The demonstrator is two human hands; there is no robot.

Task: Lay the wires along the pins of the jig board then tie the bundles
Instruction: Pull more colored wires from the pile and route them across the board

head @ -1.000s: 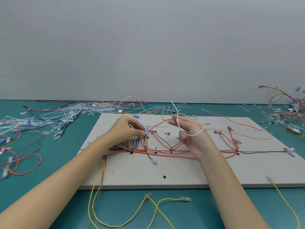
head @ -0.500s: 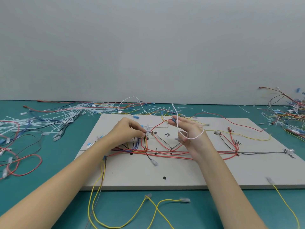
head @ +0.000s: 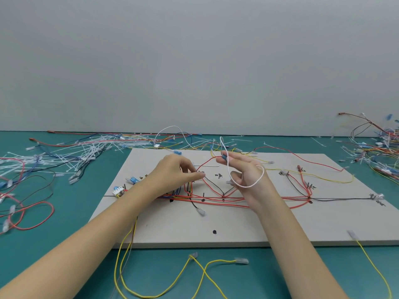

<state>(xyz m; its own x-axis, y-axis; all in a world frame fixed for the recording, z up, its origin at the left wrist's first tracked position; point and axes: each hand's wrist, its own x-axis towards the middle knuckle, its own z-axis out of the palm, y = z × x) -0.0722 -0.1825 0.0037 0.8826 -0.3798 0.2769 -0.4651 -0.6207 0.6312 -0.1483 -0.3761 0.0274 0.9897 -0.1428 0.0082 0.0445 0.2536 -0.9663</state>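
Observation:
A pale jig board [head: 248,223] lies on the green table. Red, black and yellow wires [head: 216,199] run along its dark pins. My left hand [head: 172,175] hovers over the left part of the board, fingers curled, thumb and forefinger pinching at a wire end near a pin. My right hand [head: 244,171] is raised above the board's middle and pinches a looped white wire [head: 250,186] with a small blue terminal at my fingertips. The loop hangs round the hand.
White cable ties [head: 71,152] and loose wires are heaped at the back left. Another tangle of wires [head: 377,147] lies at the far right. Red loops [head: 32,216] lie left of the board. Yellow wires [head: 194,275] trail over the front edge.
My left hand has shifted slightly right along the wire near the pin. My right hand has lifted the white loop a little higher. The wires on the board lie as before.

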